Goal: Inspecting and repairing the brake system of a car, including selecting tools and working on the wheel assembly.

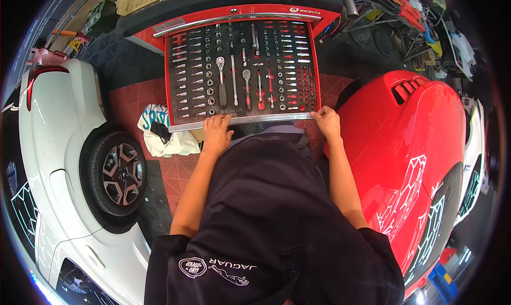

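A red tool-chest drawer [169,87] stands pulled out in front of me, with a silver strip along its front edge. My left hand [216,135] is closed over that strip, left of the middle, fingertips on top. At the strip's right end, my right hand [327,122] grips the drawer's corner. Black foam inside holds rows of sockets and bits. Two ratchets lie among them, a larger ratchet [222,81] and a smaller ratchet [247,89]. Between the ratchets is a long extension bar [233,73]. Red cutouts show around several pieces.
The red tool chest [234,11] rises behind the drawer. A white car [58,124] with a dark wheel [118,172] flanks me on the left, a red car [404,145] on the right. A white printed cloth bag [167,140] sits on the red floor tiles [133,95].
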A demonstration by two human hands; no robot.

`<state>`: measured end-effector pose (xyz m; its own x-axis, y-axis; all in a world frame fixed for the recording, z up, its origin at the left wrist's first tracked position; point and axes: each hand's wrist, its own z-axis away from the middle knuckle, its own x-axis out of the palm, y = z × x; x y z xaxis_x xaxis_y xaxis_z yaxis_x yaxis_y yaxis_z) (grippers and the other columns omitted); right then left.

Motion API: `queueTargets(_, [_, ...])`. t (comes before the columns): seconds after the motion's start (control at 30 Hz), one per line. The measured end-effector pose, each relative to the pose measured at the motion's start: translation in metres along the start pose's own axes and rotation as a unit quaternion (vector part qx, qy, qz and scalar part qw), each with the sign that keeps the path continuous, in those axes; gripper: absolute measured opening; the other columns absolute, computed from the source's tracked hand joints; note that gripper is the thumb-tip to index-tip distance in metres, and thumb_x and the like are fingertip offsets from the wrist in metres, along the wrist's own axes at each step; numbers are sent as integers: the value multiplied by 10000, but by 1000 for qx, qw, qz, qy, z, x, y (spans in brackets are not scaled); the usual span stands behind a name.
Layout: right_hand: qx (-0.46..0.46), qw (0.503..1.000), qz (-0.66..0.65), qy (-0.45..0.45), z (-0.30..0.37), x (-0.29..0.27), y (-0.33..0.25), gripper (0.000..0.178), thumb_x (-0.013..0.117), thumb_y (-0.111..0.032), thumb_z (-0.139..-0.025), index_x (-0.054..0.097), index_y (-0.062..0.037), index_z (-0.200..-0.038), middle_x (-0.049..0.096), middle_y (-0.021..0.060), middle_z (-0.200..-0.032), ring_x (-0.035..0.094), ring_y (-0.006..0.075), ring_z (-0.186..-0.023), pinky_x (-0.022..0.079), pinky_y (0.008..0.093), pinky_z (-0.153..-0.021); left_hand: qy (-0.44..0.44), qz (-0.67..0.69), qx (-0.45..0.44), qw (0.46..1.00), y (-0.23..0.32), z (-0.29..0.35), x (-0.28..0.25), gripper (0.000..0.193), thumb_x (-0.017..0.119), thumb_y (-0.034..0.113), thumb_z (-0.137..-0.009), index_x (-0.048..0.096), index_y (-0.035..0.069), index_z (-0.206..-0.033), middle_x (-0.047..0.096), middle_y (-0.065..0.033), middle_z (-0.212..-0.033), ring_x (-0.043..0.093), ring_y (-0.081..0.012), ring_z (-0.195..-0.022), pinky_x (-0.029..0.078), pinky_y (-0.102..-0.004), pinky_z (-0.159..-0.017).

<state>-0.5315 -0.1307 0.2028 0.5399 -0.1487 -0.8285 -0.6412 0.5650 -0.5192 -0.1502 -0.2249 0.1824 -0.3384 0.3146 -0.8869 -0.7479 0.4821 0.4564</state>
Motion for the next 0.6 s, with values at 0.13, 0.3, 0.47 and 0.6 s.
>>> queueTargets(0.13, [49,998,21,-43,-5,-4,-7,336,787,-293,-759,644,11,-755,673,202,-738,675,360,-736,528,431,-703,17,6,-1,1000,-6,2,3,561,756,173,-744,577,98,-1270,576,-105,-1173,504,-302,-1151,319,-464,-1055])
queueTargets(0.3, [65,993,35,-89,-18,-5,-3,366,803,-345,-750,661,-8,-759,680,200,-749,687,346,-755,531,428,-716,29,11,-7,999,-3,1,-1,576,755,164,-735,572,107,-1278,574,-110,-1176,499,-305,-1166,318,-464,-1062])
queueTargets(0.47, [97,985,40,-134,-24,-9,0,369,824,-340,-731,660,-10,-736,668,180,-706,669,297,-688,515,411,-681,13,22,-28,999,-1,0,-2,559,750,158,-738,580,104,-1268,580,-106,-1186,501,-294,-1172,323,-460,-1060])
queueTargets(0.6, [108,983,19,-145,-27,-12,0,345,820,-294,-736,649,6,-712,638,145,-638,638,238,-629,496,392,-630,11,33,-29,999,-3,1,-4,538,745,147,-734,594,93,-1248,593,-101,-1171,517,-288,-1155,331,-452,-1049])
